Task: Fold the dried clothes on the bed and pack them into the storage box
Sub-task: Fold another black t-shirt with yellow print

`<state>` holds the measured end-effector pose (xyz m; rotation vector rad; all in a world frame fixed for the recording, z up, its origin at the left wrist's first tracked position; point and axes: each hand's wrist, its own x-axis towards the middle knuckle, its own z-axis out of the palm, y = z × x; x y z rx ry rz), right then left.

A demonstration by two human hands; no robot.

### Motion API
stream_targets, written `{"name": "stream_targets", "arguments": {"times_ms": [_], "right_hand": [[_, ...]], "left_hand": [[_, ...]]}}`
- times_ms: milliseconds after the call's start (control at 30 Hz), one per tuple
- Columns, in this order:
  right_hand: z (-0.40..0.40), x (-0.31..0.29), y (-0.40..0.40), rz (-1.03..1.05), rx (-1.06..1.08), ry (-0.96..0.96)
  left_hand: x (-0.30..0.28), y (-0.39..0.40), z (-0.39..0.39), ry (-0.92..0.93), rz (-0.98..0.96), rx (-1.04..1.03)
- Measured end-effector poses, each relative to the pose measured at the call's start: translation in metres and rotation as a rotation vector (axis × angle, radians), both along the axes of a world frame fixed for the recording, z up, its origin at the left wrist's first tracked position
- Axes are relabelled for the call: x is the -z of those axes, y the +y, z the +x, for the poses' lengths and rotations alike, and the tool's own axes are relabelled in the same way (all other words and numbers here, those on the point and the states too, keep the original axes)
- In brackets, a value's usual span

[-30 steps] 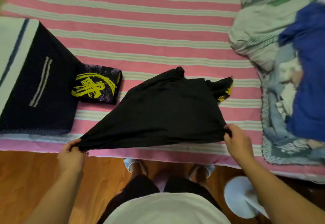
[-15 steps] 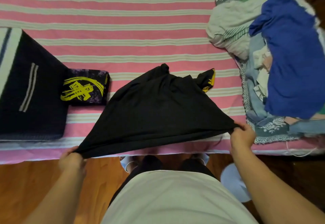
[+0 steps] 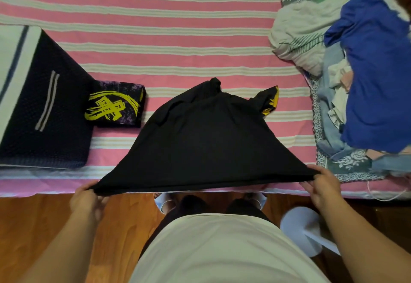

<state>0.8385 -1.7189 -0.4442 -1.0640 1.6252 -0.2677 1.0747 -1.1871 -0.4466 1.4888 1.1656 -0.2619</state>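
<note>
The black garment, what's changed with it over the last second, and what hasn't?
The black garment is stretched wider along its near hem: the left hand and right hand have drawn apart, keeping their grip on the corners. The folded printed shirt, storage box and clothes pile stayed put.

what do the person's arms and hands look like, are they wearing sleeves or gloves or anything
Both forearms are bare right up to the frame's bottom edge, so no sleeves show. The left hand and right hand wear no gloves, and no rings, watch or bracelet are visible. The only clothing in view is a light top over the torso.
</note>
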Motion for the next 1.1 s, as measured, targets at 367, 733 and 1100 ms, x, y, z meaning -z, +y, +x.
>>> {"name": "stream_targets", "arguments": {"times_ms": [367,733,1100], "right_hand": [[-0.033,0.016,0.014,0.276,-0.122,-0.035],[-0.029,0.024,0.016,0.413,-0.302,0.445],[-0.027,0.010,0.012,0.315,0.218,0.121]], "left_hand": [[-0.001,-0.001,-0.030,0.094,-0.004,0.218],[0.009,0.011,-0.023,0.350,0.081,0.296],[0.010,0.029,0.008,0.065,-0.178,-0.072]]}}
